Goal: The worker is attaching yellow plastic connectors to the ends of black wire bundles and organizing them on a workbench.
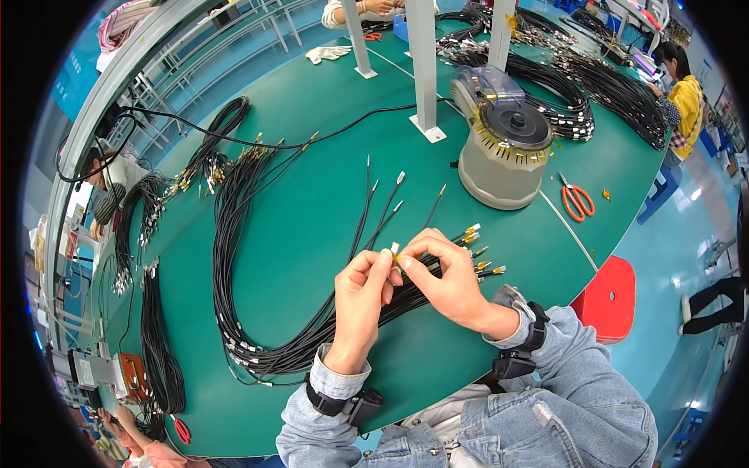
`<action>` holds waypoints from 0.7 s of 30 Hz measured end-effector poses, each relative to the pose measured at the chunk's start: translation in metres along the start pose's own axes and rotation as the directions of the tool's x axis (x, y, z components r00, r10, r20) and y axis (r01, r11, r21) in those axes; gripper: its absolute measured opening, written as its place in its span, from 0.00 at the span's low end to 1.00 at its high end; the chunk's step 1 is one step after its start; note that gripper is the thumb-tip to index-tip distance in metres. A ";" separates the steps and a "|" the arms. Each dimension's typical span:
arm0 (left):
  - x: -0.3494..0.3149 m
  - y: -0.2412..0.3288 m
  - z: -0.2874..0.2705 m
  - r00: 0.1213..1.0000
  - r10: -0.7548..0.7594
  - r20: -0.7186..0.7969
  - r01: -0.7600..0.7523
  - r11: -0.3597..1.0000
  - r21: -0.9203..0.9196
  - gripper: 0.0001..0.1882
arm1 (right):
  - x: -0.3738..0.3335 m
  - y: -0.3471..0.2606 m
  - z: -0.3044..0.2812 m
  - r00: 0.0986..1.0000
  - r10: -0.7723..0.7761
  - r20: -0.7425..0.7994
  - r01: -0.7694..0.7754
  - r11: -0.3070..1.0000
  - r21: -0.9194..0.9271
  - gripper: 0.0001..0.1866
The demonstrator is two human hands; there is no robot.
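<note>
My left hand (362,296) pinches the end of a black cable between thumb and fingers. A small white connector (395,247) sticks up from the fingertips. Closed against it from the other side, my right hand (451,282) has thumb and forefinger on a bit of yellow tape (396,259) at the cable end. Beneath both hands runs a thick looped bundle of black cables (221,265). Several of its ends, some wrapped in yellow tape, poke out past my right hand, and a few loose ends (400,178) lie beyond my fingers.
A round tape dispenser (505,148) stands beyond my right hand, with orange-handled scissors (577,203) beside it. Metal posts (426,78) rise from the green table (312,195). More cable bundles (160,343) lie left and far right. A red stool (610,300) stands at the right edge. Other people work around.
</note>
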State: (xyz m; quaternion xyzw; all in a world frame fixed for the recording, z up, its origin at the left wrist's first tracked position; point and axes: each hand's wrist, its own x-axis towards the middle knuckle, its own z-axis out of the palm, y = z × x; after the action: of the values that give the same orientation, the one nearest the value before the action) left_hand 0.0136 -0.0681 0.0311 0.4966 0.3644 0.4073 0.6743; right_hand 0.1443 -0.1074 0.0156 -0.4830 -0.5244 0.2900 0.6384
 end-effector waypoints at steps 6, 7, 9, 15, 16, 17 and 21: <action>0.000 0.003 -0.004 0.997 -0.069 0.031 0.070 0.998 -0.010 0.09 | -0.001 -0.001 -0.001 0.999 0.035 0.024 -0.036 0.999 0.029 0.03; 0.000 0.003 -0.003 0.997 -0.069 0.030 0.069 0.998 -0.010 0.09 | -0.001 -0.001 -0.002 0.999 0.035 0.025 -0.036 0.999 0.029 0.03; -0.002 0.005 0.002 0.998 -0.055 -0.016 0.054 0.997 -0.050 0.07 | 0.000 0.001 -0.002 0.997 0.065 0.047 -0.067 0.996 0.053 0.04; -0.002 0.002 -0.001 0.999 0.022 0.032 -0.021 0.999 -0.034 0.09 | 0.000 0.003 -0.002 0.993 0.100 0.065 -0.109 0.984 0.138 0.05; -0.002 0.000 0.003 0.994 0.106 -0.003 -0.106 0.994 0.006 0.09 | 0.001 0.005 -0.004 0.988 0.128 0.082 -0.140 0.978 0.153 0.06; -0.002 -0.002 0.006 0.981 0.190 -0.034 -0.188 0.981 0.049 0.10 | 0.002 0.007 -0.005 0.983 0.156 0.099 -0.171 0.971 0.168 0.06; 0.001 -0.010 -0.001 0.925 0.380 -0.033 -0.351 0.881 0.316 0.12 | 0.002 0.012 -0.007 0.962 0.230 0.144 -0.262 0.928 0.266 0.09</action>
State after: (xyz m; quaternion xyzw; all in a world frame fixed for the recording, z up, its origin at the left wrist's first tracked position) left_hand 0.0149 -0.0684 0.0213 0.6347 0.3539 0.4887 0.4828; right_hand 0.1534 -0.1033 0.0052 -0.4322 -0.4473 0.4659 0.6293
